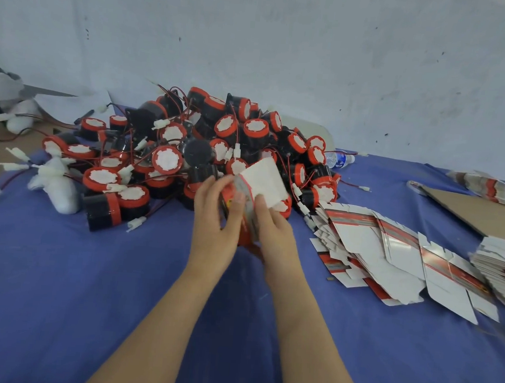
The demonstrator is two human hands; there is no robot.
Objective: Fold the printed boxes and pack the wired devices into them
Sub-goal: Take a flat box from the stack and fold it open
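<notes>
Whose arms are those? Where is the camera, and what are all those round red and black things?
There is no machine here. The picture comes from a camera worn on a person's head, looking forward and down, so the two arms belong to that person. The left hand and the right hand together hold one printed box. It is red and white, only partly folded, and a white flap sticks up. Behind it, on the blue cloth, is a big pile of wired devices. They have round black bodies, red rings and white faces, and thin wires ending in white plugs. To the right is a fanned-out heap of flat boxes that are not folded yet. Farther back, a water bottle lies on its side.
</notes>
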